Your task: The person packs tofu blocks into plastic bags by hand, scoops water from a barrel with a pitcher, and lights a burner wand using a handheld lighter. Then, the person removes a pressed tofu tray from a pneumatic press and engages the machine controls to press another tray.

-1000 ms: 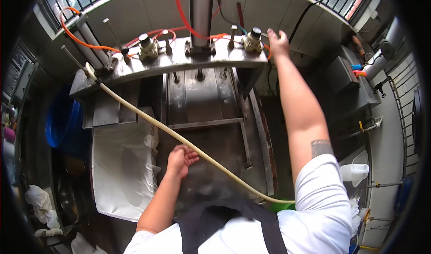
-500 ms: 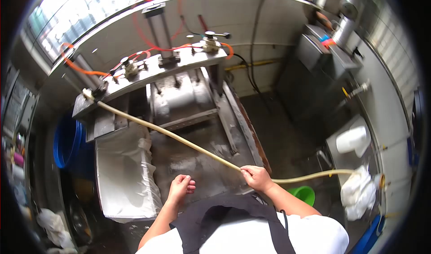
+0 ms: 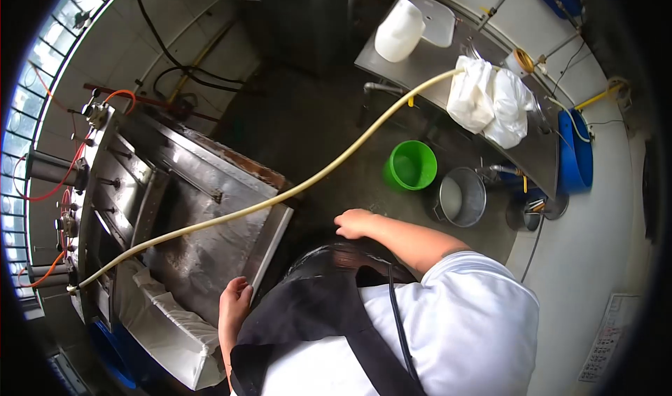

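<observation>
My left hand (image 3: 236, 298) hangs by the near edge of the metal press table (image 3: 259, 249), beside the cloth-lined trough (image 3: 168, 319). Its fingers are loosely bent, with a gap at the thumb and nothing held. To the right, my right hand (image 3: 355, 224) is in front of my black apron, apart from the hose, its fingers slack and holding nothing. A long cream hose (image 3: 329, 166) runs beyond both hands, from the press frame (image 3: 87, 165) across the table and through the air to a white plastic bag (image 3: 479, 102) at the metal counter.
A green bucket (image 3: 411, 165) and a metal pot (image 3: 460, 196) stand on the floor to the right. On the steel counter (image 3: 378, 63) is a white jug (image 3: 400, 32). A blue container (image 3: 575, 151) is by the right wall; a blue barrel (image 3: 112, 354) sits low left.
My view and body have turned right, toward the counter. My right hand has let go of the hose, which now hangs between press and counter. My left hand stays low by the table.
</observation>
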A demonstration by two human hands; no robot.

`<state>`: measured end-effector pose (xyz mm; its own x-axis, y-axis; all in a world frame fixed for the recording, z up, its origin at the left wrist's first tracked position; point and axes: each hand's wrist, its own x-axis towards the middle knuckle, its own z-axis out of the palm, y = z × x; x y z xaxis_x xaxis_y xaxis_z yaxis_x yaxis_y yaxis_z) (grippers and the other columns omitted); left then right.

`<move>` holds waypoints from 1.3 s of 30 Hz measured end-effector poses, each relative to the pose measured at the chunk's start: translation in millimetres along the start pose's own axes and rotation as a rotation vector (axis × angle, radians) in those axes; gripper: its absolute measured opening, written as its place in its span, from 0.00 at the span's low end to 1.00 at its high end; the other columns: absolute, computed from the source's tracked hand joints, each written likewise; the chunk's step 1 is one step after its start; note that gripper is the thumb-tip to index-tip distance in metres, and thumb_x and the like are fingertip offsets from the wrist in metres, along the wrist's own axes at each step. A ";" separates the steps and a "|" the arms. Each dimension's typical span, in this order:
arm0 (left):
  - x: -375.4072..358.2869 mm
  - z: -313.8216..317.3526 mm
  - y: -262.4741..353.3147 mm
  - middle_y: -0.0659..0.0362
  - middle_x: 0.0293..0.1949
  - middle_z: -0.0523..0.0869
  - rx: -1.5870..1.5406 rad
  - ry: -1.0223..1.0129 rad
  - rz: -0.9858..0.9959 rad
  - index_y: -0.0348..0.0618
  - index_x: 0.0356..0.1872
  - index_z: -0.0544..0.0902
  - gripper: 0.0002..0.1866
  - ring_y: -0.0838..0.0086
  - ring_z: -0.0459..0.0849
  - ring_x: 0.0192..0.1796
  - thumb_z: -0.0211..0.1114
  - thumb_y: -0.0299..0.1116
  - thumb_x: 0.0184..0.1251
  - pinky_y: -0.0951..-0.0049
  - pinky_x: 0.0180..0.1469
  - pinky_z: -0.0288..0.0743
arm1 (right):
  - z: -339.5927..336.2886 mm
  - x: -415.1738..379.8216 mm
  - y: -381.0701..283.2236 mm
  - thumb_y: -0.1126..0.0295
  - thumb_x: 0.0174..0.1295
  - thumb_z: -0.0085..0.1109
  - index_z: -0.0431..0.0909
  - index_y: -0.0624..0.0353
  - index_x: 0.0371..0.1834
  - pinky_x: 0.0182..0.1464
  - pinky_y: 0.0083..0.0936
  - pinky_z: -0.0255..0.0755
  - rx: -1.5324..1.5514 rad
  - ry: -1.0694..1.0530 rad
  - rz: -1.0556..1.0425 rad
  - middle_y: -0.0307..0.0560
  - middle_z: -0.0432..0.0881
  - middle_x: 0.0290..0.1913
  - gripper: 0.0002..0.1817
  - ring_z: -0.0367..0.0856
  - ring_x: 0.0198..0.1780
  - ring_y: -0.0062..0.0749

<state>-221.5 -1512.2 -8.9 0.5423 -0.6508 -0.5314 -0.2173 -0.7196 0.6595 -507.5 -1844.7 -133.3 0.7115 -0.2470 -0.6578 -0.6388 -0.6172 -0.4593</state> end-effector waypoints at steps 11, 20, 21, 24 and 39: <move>-52.0 71.3 45.4 0.43 0.47 0.90 0.376 0.229 0.135 0.34 0.47 0.89 0.14 0.59 0.88 0.52 0.70 0.38 0.74 0.60 0.57 0.81 | 46.0 -35.0 139.7 0.54 0.69 0.62 0.86 0.59 0.61 0.64 0.49 0.80 -0.056 -0.192 0.247 0.60 0.89 0.58 0.25 0.86 0.62 0.56; -116.8 83.8 65.2 0.40 0.56 0.90 0.245 0.027 0.130 0.32 0.63 0.84 0.26 0.49 0.88 0.61 0.69 0.44 0.77 0.57 0.64 0.81 | 14.1 -41.8 1.1 0.58 0.73 0.62 0.86 0.60 0.57 0.59 0.43 0.82 0.542 0.496 -0.297 0.59 0.91 0.52 0.19 0.90 0.56 0.53; -125.1 87.7 54.3 0.40 0.57 0.89 0.246 0.067 0.127 0.32 0.63 0.84 0.26 0.48 0.87 0.62 0.69 0.44 0.76 0.57 0.65 0.80 | 16.6 -44.8 -8.7 0.60 0.73 0.63 0.86 0.60 0.56 0.58 0.41 0.83 0.504 0.490 -0.312 0.58 0.91 0.51 0.17 0.90 0.55 0.52; -158.2 100.8 18.5 0.39 0.59 0.88 0.168 0.148 0.097 0.32 0.62 0.84 0.26 0.47 0.86 0.64 0.68 0.45 0.76 0.55 0.67 0.79 | 42.6 -48.1 -17.9 0.62 0.75 0.62 0.86 0.62 0.56 0.43 0.30 0.84 0.346 0.452 -0.442 0.47 0.91 0.36 0.16 0.90 0.35 0.29; -321.7 216.1 -169.5 0.42 0.41 0.88 -0.202 0.613 -0.319 0.38 0.42 0.78 0.08 0.42 0.87 0.47 0.64 0.32 0.71 0.45 0.49 0.79 | 154.5 -146.2 -145.4 0.65 0.72 0.67 0.87 0.63 0.58 0.54 0.34 0.84 -0.001 -0.032 -0.572 0.56 0.92 0.47 0.17 0.92 0.49 0.40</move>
<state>-534.5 -1233.3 -64.6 0.9252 -0.1203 -0.3600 0.1503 -0.7548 0.6386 -563.8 -1603.5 -62.5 0.9346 0.1494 -0.3227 -0.1545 -0.6467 -0.7469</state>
